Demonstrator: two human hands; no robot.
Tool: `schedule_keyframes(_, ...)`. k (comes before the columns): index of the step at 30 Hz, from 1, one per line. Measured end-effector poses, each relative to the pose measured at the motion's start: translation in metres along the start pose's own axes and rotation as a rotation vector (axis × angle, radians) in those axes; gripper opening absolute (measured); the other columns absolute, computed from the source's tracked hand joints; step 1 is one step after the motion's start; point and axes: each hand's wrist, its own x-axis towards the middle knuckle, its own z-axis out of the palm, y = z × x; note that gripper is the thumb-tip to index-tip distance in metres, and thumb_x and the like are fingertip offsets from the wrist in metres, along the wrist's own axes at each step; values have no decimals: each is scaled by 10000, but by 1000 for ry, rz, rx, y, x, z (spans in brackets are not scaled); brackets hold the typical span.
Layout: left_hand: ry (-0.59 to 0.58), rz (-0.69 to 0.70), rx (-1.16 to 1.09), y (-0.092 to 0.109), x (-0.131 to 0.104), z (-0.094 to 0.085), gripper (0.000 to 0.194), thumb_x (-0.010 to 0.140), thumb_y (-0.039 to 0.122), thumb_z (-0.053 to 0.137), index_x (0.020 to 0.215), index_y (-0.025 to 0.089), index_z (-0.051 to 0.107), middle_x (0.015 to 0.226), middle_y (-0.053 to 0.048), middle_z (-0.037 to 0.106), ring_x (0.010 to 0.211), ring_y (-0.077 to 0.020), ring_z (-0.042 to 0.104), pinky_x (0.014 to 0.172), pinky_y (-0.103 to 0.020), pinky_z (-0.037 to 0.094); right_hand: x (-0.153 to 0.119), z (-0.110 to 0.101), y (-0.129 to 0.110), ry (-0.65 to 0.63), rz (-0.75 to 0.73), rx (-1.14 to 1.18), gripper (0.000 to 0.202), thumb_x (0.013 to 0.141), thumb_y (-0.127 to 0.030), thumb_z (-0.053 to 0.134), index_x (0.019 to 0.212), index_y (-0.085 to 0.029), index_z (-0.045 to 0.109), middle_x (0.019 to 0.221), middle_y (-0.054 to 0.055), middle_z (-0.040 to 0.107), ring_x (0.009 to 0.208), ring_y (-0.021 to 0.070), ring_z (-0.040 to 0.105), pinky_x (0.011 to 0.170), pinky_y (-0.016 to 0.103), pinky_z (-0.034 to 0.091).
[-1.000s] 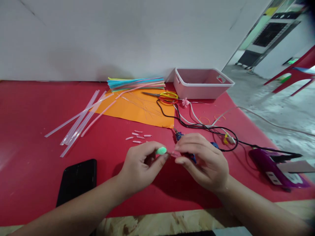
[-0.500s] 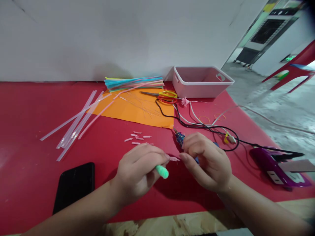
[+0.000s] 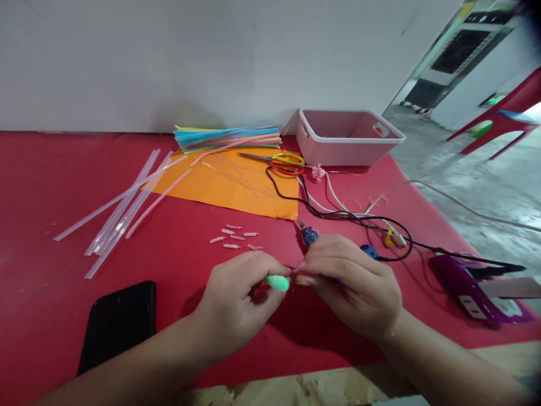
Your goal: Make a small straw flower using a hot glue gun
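My left hand [image 3: 243, 299] is closed around a green fuzzy stick [image 3: 278, 282], whose rounded end sticks out by the thumb. Close beside it on the right, my right hand [image 3: 353, 282] pinches a small pink piece [image 3: 295, 272] that spans the narrow gap between the fingertips of both hands. Several short pink pieces [image 3: 237, 238] lie on the red table just beyond my left hand. A dark blue tool with a metal tip [image 3: 308, 234] lies partly hidden behind my right hand.
An orange sheet [image 3: 203, 183] carries scissors [image 3: 287, 162] and thin wires. Behind lie coloured fuzzy sticks [image 3: 224, 138] and a pink bin [image 3: 346, 152]. Clear strips [image 3: 122, 214] and a black phone [image 3: 118, 324] lie left. Cables [image 3: 355, 217] run toward a purple power strip [image 3: 473, 287] at right.
My right hand's fingers have closed on the pink piece near my left hand's fingertips. The green end has tilted to point more to the right. The view has shifted slightly.
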Motion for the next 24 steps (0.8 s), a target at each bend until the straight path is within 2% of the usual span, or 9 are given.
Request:
schedule_keyframes(3,-36,-274,-142,3,1,2,111,881,227,629,782,183,654,612,32,565,521,-95,466,486,-205,364,-1,0,0,6,38,10,167,837,-112,763,989,-123,692,837,87,746,811,174,699,763,315,591)
schedule_keyframes(5,-66,-428,-282,6,3,2,137,865,278,648,768,181,646,624,32,551,548,-98,461,495,-200,369,-1,0,-1,3,40,23,180,821,-72,767,983,-109,697,847,96,750,830,173,704,785,309,590)
schedule_keyframes(7,-93,-508,-404,9,5,2,144,840,290,673,757,177,640,641,25,568,570,-98,468,515,-199,382,0,-1,-1,-7,29,34,186,810,-67,778,978,-95,704,854,105,754,840,174,705,796,307,588)
schedule_keyframes(10,-115,-550,-521,12,8,1,149,828,290,687,750,170,642,646,19,585,577,-93,459,531,-202,381,0,-2,0,-24,18,49,190,803,-102,798,971,-84,712,850,110,755,841,179,699,798,314,584)
schedule_keyframes(13,-114,-585,-557,13,7,2,158,831,306,702,771,171,648,675,8,598,606,-99,473,556,-209,395,0,-3,0,-47,24,75,117,840,-57,739,950,-88,713,830,101,745,822,175,684,791,325,580)
schedule_keyframes(16,-88,-602,-561,12,3,5,206,878,386,686,947,193,662,832,-18,645,678,-108,515,599,-216,423,-1,-5,0,-42,60,66,77,878,-55,684,935,-104,700,811,86,730,801,160,673,785,310,568)
schedule_keyframes(18,-100,-602,-581,11,-1,8,277,948,454,591,1093,223,638,892,-24,647,674,-102,509,584,-213,412,-2,-6,1,-11,100,52,68,893,-71,674,937,-120,690,804,70,722,794,145,668,783,286,558)
schedule_keyframes(22,-196,-603,-602,8,-6,11,328,1028,494,418,1139,255,613,728,18,583,550,-89,409,492,-204,330,-3,-7,2,-3,108,36,60,900,-91,676,941,-133,686,802,60,721,805,136,664,792,268,547)
schedule_keyframes(24,-214,-612,-615,8,-6,11,303,1035,491,404,1127,264,582,730,20,624,519,-85,390,472,-203,307,-2,-6,2,-26,96,47,39,902,-108,679,932,-133,687,804,68,724,818,146,662,799,279,548)
